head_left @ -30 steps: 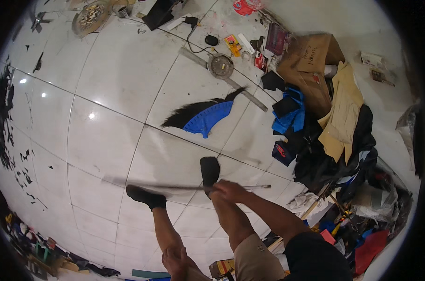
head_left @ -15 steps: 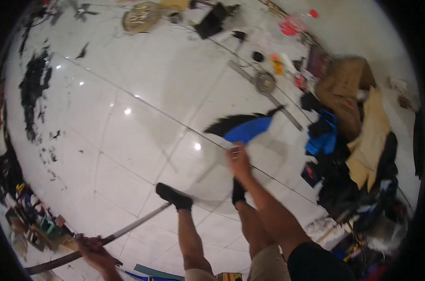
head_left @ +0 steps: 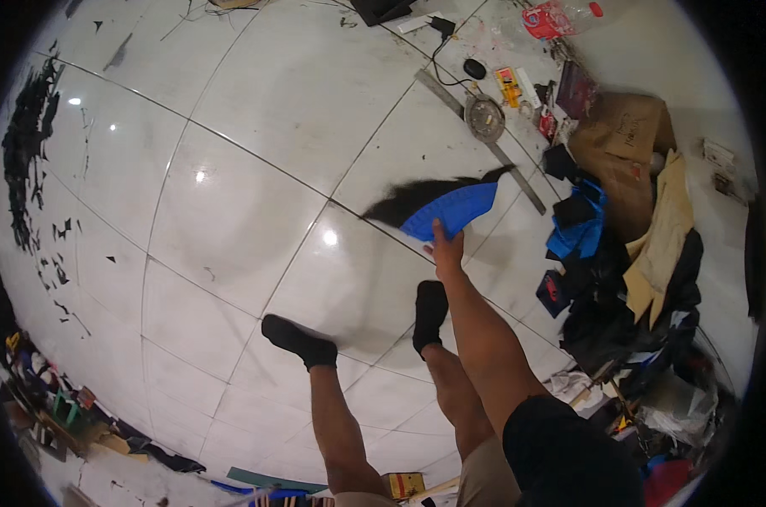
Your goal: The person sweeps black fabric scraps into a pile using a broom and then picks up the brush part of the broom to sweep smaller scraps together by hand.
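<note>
Blue plastic broom head (head_left: pixel 459 205) lay over the white floor tiles (head_left: pixel 231 228), its black bristles (head_left: pixel 407 201) fanned up and to the left, one long wisp reaching toward the steel ruler (head_left: pixel 525 188). Right hand (head_left: pixel 449 250) was at its narrow lower edge, one digit flat on the blue face, another bent out to the left. Whether these pinched the plastic or merely touched it, could not tell. Left hand was out of view; state unknown.

Handling (judged): light; body stiff, somewhat slick; bristles soft, easily splayed. Not fragile overall. Best hold: the narrow base, thumb on one face and fingers behind, clear of the bristles.

Hard to make out: the base, covered by the hand; the underside; bristle tips, slightly blurred. Could not tell whether the head was fully down on the tiles or partly lifted.
</note>
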Available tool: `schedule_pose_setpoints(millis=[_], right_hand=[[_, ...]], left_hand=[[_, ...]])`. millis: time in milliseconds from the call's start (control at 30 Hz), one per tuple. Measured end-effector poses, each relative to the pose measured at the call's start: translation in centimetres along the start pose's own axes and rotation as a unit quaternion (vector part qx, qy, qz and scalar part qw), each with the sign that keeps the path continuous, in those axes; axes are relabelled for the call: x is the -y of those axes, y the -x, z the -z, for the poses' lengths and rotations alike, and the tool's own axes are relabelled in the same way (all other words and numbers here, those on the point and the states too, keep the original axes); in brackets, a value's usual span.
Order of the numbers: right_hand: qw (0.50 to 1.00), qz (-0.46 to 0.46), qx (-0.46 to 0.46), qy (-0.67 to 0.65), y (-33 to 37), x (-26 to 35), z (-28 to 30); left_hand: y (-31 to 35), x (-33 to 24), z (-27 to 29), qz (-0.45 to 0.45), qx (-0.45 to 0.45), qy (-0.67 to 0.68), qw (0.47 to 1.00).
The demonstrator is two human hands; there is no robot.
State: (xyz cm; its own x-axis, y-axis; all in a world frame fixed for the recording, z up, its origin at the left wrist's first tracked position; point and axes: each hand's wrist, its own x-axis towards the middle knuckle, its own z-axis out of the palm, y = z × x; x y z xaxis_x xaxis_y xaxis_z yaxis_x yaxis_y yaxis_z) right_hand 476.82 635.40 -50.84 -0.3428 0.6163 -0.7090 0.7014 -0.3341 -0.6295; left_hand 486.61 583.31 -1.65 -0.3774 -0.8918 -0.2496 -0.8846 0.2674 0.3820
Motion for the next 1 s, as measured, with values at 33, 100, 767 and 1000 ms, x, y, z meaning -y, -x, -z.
schedule_pose_setpoints(millis=[33, 100, 767, 1000], right_hand=[[0.999, -0.027, 0.021, -0.003, 2.0, 0.6, 0.6], [0.995, -0.075, 0.069, -0.008, 5.6, 1.4, 2.2], [0.783, 0.242, 0.305, 0.486, 15.3, 11.7, -29.5], [0.907, 0.124, 0.159, 0.370, 13.0, 1.4, -11.0]], left_hand=[[-0.1, 2.9, 1.5, 0.034, 0.015, -0.017, 0.999], [-0.5, 9.3, 4.5, 0.102, 0.037, -0.030, 0.994], [-2.0, 20.7, 6.3, 0.207, 0.101, -0.039, 0.972], [0.3, 21.3, 5.8, 0.280, 0.024, 0.065, 0.957]])
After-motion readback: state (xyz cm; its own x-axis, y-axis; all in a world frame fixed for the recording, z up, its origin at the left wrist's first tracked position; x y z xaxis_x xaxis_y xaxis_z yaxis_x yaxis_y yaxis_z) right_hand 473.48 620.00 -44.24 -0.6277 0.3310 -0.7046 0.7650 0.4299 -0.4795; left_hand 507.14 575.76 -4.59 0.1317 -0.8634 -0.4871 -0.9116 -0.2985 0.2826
